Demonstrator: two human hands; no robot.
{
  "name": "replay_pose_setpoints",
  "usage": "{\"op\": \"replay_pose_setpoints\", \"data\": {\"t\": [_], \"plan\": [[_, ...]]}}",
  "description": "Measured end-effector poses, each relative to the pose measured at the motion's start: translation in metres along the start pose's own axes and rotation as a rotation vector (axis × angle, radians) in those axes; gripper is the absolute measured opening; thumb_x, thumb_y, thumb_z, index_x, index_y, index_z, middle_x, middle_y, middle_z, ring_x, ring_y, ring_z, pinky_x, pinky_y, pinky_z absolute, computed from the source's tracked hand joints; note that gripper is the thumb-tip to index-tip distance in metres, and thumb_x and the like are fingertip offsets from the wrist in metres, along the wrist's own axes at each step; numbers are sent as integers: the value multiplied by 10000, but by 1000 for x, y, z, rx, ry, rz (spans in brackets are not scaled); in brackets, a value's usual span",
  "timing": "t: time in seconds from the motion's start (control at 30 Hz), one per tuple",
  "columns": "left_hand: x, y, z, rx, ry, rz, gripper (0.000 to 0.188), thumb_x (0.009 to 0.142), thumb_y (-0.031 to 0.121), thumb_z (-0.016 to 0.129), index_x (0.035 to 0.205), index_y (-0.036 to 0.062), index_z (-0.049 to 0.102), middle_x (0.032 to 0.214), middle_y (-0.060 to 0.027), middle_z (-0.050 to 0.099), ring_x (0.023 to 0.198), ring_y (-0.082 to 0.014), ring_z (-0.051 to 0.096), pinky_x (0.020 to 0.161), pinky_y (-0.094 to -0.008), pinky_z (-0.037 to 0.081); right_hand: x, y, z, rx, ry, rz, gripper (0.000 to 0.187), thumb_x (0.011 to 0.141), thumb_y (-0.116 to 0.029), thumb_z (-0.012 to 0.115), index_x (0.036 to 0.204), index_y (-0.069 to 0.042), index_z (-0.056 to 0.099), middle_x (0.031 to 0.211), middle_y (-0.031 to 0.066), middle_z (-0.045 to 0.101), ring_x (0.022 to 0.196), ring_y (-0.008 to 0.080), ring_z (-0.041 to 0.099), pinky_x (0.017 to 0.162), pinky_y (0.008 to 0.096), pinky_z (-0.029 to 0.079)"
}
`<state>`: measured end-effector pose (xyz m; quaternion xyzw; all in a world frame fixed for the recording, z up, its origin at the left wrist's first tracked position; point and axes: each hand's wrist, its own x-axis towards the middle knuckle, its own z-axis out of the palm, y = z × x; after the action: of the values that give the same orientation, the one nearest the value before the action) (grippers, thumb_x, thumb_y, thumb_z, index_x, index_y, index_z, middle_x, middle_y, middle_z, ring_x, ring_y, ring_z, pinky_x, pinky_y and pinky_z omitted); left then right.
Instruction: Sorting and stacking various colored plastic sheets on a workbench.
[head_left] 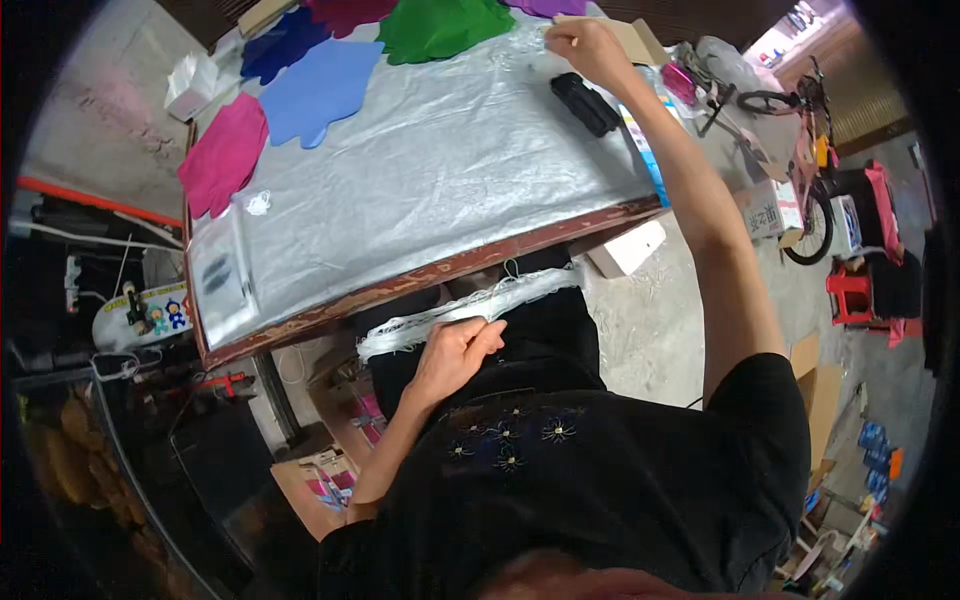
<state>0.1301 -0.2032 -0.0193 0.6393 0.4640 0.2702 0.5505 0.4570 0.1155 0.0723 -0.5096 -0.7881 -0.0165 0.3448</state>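
Note:
My left hand (452,358) is closed over my lap, its fingers curled. What it holds, if anything, is hidden. Just in front of it, a bundle of white threads (525,297) stretches across my thighs, with a thin green loop (512,267) at its edge. My right arm reaches over the table to the far right, where my right hand (590,52) has its fingers pinched together near an open cardboard box (640,42). Anything in that pinch is too small to make out. Nearer than this hand lies a folded black item (585,104) on the silvery table cover (420,170).
Pink (225,155), light blue (320,88), navy (283,45) and green (440,28) flat pieces lie along the table's far and left sides. Clear plastic bags (222,285) rest at the left corner. On the floor to the right are a white box (630,247) and a bicycle (810,150).

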Motion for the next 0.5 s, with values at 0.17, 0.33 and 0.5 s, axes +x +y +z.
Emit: {"op": "replay_pose_setpoints", "data": {"t": [0.17,0.33,0.5], "plan": [[-10,6,4,53,71,-34,317,1018,247,625,903,-22,746,813,-112,754,709,-127,689,629,-292,529,21,30,44,-103,-327,100,242,800,-234,742,812,6,714,744,190,687,729,322,685,692,440,518],[-25,24,5,-16,196,-58,291,1014,235,634,935,-22,745,853,-96,764,744,-123,697,651,-293,536,22,34,40,-150,-344,-42,187,794,-164,690,755,20,689,705,226,646,706,391,658,666,455,508],[-22,42,-11,-90,187,-72,255,1047,187,564,1096,-7,720,1034,-103,761,864,-156,718,732,-310,571,18,56,25,-233,-419,-88,137,811,-109,646,810,25,674,836,263,680,761,447,665,717,523,515]]}}
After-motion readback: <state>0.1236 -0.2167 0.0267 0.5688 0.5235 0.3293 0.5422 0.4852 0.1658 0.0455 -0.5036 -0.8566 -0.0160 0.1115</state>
